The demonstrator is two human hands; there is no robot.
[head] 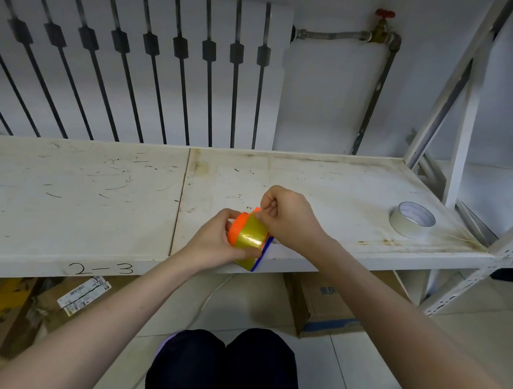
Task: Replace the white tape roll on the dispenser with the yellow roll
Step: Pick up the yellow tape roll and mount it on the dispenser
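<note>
dispenser: I see only a blue edge, hands cover the rest
box label: print too small to read

The front edge of the white shelf bears the handwritten number "2-3" in dark marker. A cardboard box below the shelf shows blue printed characters, too partial to read. A printed label on another carton is too small to read.

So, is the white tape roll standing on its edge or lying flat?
Lying flat. The white tape roll rests on the shelf with its open core facing upward.
</note>
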